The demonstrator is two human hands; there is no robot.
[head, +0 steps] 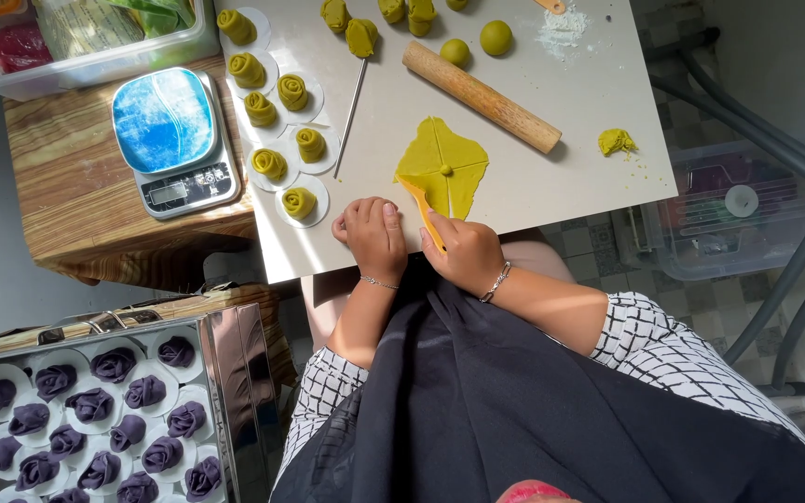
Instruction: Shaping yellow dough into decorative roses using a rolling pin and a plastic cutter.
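Here, your right hand (463, 251) was closed around a yellow scraper (424, 210), its blade pointing toward eleven o'clock and touching the near edge of the green dough sheet (444, 168). That sheet lay flat on the white board (589, 112), scored into wedges that met at a small knob in its middle. Your left hand (375, 237) rested at nine o'clock from the right one, fingers curled into a loose fist on the board's near edge, holding nothing you could see.

At one o'clock from the sheet lay the rolling pin (482, 96), slanted and just clear of the dough. Two dough balls (477, 45) sat beyond it near twelve, and a crumpled scrap (616, 142) lay well apart at three. A thin rod (350, 116) lay at ten o'clock from the sheet, and past it stood green rolled roses (281, 121) on white paper rounds in a slanting row. At nine o'clock from those, a scale (174, 140) with a blue top sat on the wooden table (67, 205). Down at seven o'clock from your hands, a steel tray (235, 373) held purple roses (95, 410) on paper rounds.
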